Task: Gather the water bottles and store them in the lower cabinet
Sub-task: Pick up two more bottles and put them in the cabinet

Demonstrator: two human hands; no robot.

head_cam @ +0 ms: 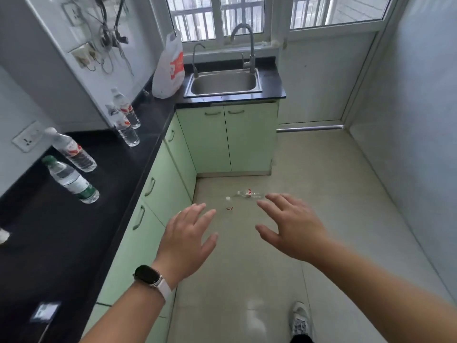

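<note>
The fingers [196, 213] of the left hand [188, 240] are straight and slightly spread, palm down, holding nothing; a dark watch [148, 277] on a pale strap sits on that wrist. The fingers [279, 199] of the right hand [294, 229] are fanned wide and a little bent, also holding nothing. Both hands are stretched out in the air above the pale tiled floor [333, 194]. In the gap between them, farther off on the floor, a small upright bottle [229, 203] with a white cap stands, and just beside it a lying bottle [249, 193] with a red label rests on its side, its far end hidden behind the right fingertips. To the left runs the black desk [61, 238], carrying four more standing bottles: a green-label bottle [71, 180] nearest, a red-label bottle [73, 151] just behind it, and farther along a pair of clear bottles [125, 122] close together near the wall. Under the desk the pale green lower cabinet [160, 186] shows its doors closed, handles facing out. At the far end a steel sink [223, 82] is set into the desk below the window, with a tall faucet [247, 45] behind it and a white plastic bag [169, 68] with red print standing to its left. A wall socket [28, 139] sits above the desk near the red-label bottle. A patterned shoe [300, 318] shows at the bottom edge.
</note>
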